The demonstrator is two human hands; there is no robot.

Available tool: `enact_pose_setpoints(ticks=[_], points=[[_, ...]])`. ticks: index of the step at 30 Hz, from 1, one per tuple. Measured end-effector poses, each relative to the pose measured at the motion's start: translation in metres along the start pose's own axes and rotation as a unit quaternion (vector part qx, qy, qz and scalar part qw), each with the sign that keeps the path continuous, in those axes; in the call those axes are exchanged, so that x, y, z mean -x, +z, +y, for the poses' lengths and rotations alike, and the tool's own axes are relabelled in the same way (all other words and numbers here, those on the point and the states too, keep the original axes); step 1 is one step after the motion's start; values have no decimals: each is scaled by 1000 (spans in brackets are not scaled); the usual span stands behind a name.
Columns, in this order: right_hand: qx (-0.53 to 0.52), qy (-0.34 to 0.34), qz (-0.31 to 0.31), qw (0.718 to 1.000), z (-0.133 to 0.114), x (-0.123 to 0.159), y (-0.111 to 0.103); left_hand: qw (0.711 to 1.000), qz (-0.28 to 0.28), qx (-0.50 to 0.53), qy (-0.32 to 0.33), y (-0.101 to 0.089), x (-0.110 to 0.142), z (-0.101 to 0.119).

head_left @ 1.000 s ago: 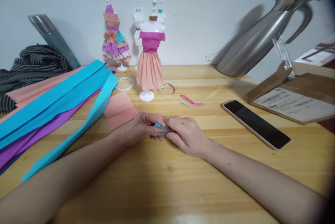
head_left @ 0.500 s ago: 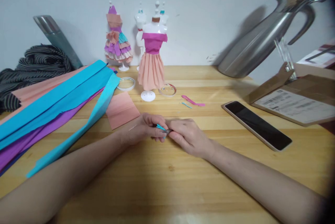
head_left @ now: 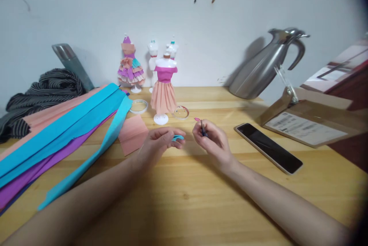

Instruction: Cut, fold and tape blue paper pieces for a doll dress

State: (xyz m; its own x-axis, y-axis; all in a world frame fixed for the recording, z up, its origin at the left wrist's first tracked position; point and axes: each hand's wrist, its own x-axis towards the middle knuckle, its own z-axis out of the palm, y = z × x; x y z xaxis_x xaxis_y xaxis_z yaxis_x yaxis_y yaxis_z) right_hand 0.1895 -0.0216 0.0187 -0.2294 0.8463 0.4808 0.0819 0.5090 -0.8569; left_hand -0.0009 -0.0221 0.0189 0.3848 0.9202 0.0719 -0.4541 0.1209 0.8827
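My left hand (head_left: 159, 142) pinches a small folded piece of blue crepe paper (head_left: 178, 138) at its fingertips. Apart from it, to the right, my right hand (head_left: 214, 142) is closed round small dark scissors (head_left: 203, 129), their tip pointing up; the fingers hide the rest. Just beyond both hands stands a mini dress form (head_left: 165, 85) in a magenta top and pleated peach skirt. Close to my left wrist lies a peach paper piece (head_left: 132, 135). A pink scrap (head_left: 197, 119) shows behind my right hand.
Long blue paper strips (head_left: 71, 123) and a purple one (head_left: 57, 169) cover the left side. Tape rolls (head_left: 138, 107) lie near the dress forms. A phone (head_left: 268, 148), a cardboard box (head_left: 310, 123) and a steel jug (head_left: 255, 69) stand or lie at the right.
My hands have come apart. The right one has drawn away to the right with the scissors, while the left keeps the blue paper. The camera view has tilted up somewhat.
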Motion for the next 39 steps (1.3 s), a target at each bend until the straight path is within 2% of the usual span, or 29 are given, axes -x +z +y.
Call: enact_pose_setpoints(ticks=[3, 6, 9, 11, 14, 16, 22, 27, 34, 39], points=[[18, 24, 33, 999, -21, -6, 6, 999, 14, 31, 34, 10, 3, 12], [13, 50, 11, 999, -34, -9, 16, 998, 38, 27, 41, 15, 5, 14], [40, 66, 9, 997, -39, -11, 26, 996, 66, -19, 60, 16, 6, 11], [64, 75, 24, 995, -40, -13, 31, 991, 85, -49, 95, 17, 6, 10], [90, 78, 31, 992, -40, -17, 36, 981, 102, -84, 144, 16, 6, 15], [89, 70, 21, 993, -40, -21, 37, 977, 107, -107, 152, 15, 7, 23], [20, 77, 35, 996, -41, -32, 33, 973, 134, -153, 110, 15, 9, 43], [-59, 118, 10, 991, -32, -35, 28, 985, 121, -108, 61, 17, 8, 39], [-59, 121, -36, 990, -29, -31, 24, 987, 116, -107, 21, 19, 10, 32], [-27, 83, -43, 995, -34, -28, 26, 990, 103, -93, 15, 17, 12, 28]])
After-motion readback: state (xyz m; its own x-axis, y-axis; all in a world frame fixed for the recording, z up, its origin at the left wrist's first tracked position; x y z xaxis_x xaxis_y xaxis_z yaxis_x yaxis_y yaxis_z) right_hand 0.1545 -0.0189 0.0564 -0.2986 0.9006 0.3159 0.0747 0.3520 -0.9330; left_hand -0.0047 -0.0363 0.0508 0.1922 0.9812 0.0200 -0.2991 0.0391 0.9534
